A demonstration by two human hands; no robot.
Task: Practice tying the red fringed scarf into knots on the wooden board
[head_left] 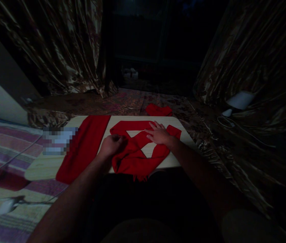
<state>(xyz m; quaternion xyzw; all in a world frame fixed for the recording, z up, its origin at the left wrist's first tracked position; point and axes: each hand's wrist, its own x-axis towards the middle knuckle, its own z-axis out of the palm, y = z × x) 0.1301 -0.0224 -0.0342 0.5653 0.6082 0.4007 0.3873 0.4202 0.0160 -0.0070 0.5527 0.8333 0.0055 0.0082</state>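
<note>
A long red scarf (139,165) lies in loose, crossing loops on a small light wooden table (150,150), its fringe hanging over the near edge. My right hand (158,134) rests flat on the scarf's right part, fingers spread. At the scarf's left side, my left hand (111,145) is closed, its curled fingers against the cloth in what looks like a pinch; the dim light hides the fingertips partly. Left of that hand, a folded red cloth (86,145) lies as a wide flat strip across the table.
Beyond the table's far edge is another piece of red cloth (158,109). A blurred-out item (59,140) sits at the table's left. On the striped bedding (33,216) are a dark red cup-like object (6,179) and a cable. A small lamp (240,100) stands right, near curtains (79,50).
</note>
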